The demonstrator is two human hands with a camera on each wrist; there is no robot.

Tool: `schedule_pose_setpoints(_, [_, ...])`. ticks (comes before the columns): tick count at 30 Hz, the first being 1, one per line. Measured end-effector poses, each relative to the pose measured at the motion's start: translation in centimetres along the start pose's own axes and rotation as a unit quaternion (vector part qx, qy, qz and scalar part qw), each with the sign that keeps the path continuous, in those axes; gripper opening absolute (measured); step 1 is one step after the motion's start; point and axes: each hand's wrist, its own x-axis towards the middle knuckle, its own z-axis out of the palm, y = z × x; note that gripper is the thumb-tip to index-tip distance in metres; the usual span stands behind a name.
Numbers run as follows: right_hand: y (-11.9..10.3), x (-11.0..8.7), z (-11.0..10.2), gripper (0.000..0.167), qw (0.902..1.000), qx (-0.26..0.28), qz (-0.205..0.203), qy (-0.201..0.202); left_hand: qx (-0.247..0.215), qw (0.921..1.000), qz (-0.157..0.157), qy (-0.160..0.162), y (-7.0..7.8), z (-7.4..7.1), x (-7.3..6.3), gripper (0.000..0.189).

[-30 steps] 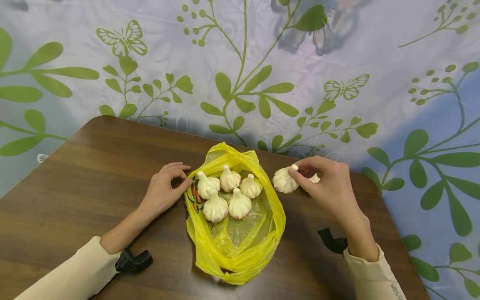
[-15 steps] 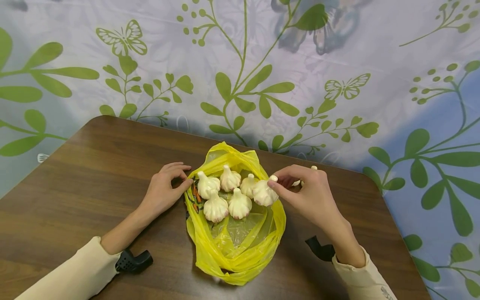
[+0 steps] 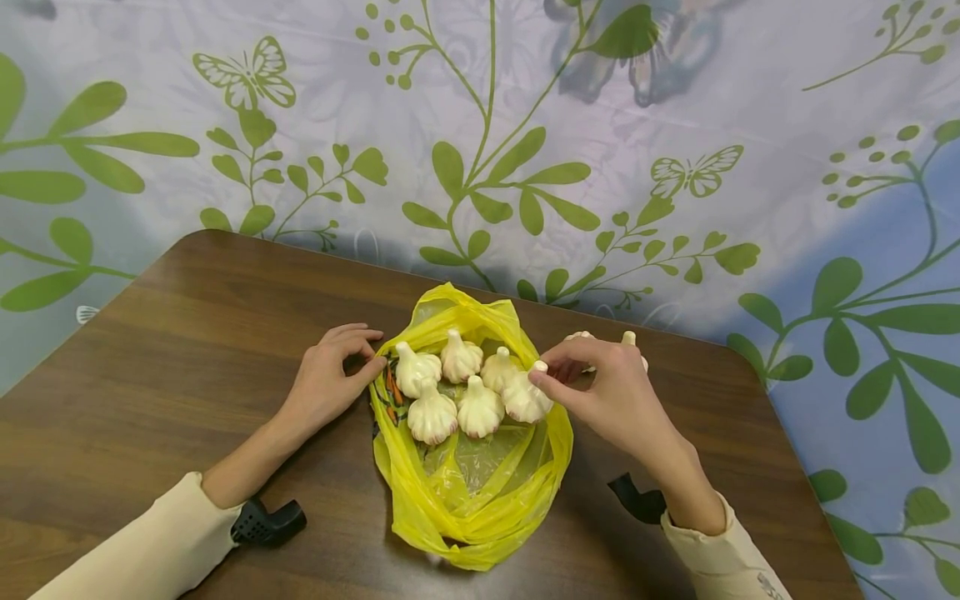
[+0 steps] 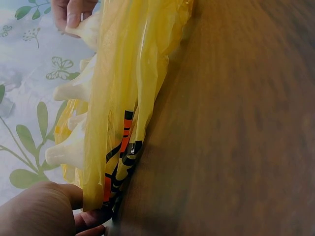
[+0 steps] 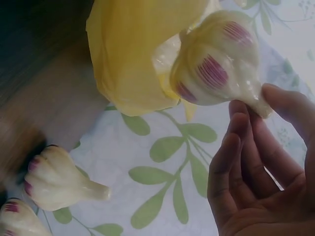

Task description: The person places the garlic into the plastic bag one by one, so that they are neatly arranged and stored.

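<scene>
A yellow plastic bag (image 3: pixel 480 533) lies with its mouth spread wide, several white garlic bulbs (image 3: pixel 432 417) standing inside with stems up. At its left rim my left hand (image 3: pixel 330 371) pinches the film; the left wrist view has the thumb on one side of the bag's edge (image 4: pixel 93 187) and fingers on the other. My right hand (image 3: pixel 615 383) pinches another garlic bulb (image 3: pixel 527 398) by the stem, over the bag's right side beside the other bulbs. Purple streaks mark this held bulb (image 5: pixel 216 64) in the right wrist view.
Behind the right hand, partly hidden, are more garlic bulbs (image 3: pixel 628 338); the right wrist view shows two, one a whole bulb (image 5: pixel 59 179). The brown wooden table (image 3: pixel 187 375) ends at a wall covering (image 3: pixel 322 108) printed with leaves and butterflies.
My right hand has carried the garlic bulb leftward from beside the bag to over its right side, then slightly lower. The left hand has stayed at the rim.
</scene>
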Motion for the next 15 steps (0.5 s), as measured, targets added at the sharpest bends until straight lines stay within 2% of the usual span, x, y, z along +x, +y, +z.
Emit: schedule_pose_setpoints(15, [0.71, 0.04, 0.57, 0.009, 0.9965, -0.056, 0.019, -0.059, -0.006, 1.0000, -0.001, -0.002, 0.04, -0.04, -0.02, 0.018])
